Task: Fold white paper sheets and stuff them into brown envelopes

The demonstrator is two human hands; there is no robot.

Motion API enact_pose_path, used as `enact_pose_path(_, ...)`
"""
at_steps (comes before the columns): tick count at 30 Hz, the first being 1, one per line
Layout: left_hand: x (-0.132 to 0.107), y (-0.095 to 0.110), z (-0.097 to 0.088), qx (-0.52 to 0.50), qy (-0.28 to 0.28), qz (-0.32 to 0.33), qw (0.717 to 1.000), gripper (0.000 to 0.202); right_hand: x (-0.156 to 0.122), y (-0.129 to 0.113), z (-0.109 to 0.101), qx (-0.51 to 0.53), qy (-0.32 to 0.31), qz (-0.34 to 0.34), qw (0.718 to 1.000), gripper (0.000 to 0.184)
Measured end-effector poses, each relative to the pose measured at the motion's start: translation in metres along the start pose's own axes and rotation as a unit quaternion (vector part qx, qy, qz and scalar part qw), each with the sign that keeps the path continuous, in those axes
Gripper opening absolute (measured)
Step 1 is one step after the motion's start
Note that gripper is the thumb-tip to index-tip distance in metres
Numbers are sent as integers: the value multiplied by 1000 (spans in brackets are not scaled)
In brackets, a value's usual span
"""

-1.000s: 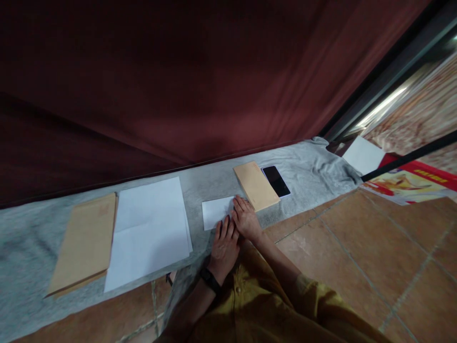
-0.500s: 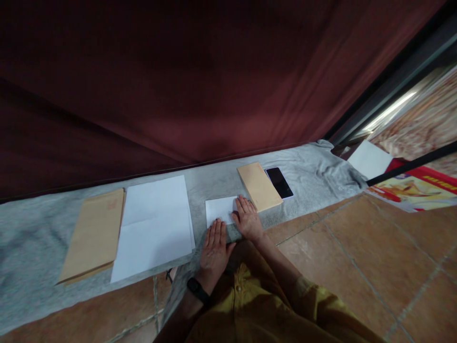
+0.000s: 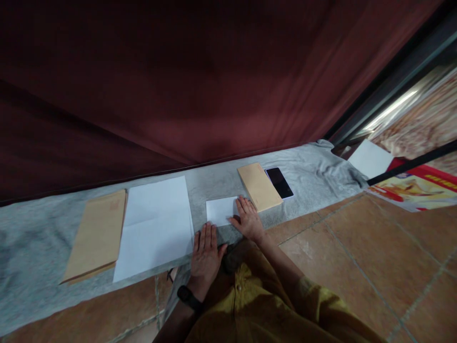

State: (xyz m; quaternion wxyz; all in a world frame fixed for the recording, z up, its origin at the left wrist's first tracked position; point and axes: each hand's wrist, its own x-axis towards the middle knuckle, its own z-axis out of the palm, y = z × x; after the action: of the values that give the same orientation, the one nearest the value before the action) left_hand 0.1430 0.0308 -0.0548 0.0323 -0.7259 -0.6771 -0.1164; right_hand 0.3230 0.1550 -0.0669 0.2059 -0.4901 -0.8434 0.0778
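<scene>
A small folded white paper lies on the grey cloth. My right hand rests flat on its right edge, fingers spread, open. My left hand lies flat on the cloth just below and left of the paper, fingers together and stretched out, holding nothing; a black band is on its wrist. A small brown envelope sits just right of my right hand, and a black phone lies beside it.
Left of the hands lies a stack of white sheets and a large brown envelope. A dark red curtain hangs behind the cloth. Brown floor tiles, a white sheet and a red printed poster are at the right.
My left hand has slid left and toward me, off the folded paper. My right hand stays on the paper's right edge.
</scene>
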Motion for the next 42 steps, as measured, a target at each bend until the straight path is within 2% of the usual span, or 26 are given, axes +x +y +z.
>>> enact_pose_path(6,7,4,-3,-4,-3,0,1000,69,-1,3,1,0,-17,0,1000,80)
enact_pose_path(11,20,17,-4,-21,-48,72,996,59,5,-1,-2,3,-20,16,1000,64)
enact_pose_path(16,24,22,1,-14,-56,76,995,57,29,-5,-11,-9,-41,30,999,45)
enact_pose_path(22,24,19,-2,-12,-63,73,995,55,67,-10,-28,-22,-137,62,988,41)
enact_pose_path(27,22,17,-3,-5,-47,73,996,54,90,-7,-37,42,-185,110,976,27)
enact_pose_path(32,20,10,-5,-10,-27,80,996,54,95,3,-44,123,-194,134,964,16)
enact_pose_path(37,21,2,-20,-51,11,34,998,61,84,12,-48,261,-152,193,933,10)
enact_pose_path(39,24,-1,-25,-67,23,16,997,61,75,11,-43,327,-122,229,909,15)
enact_pose_path(42,29,-6,-27,-87,35,2,996,59,56,4,-27,421,-77,292,855,23)
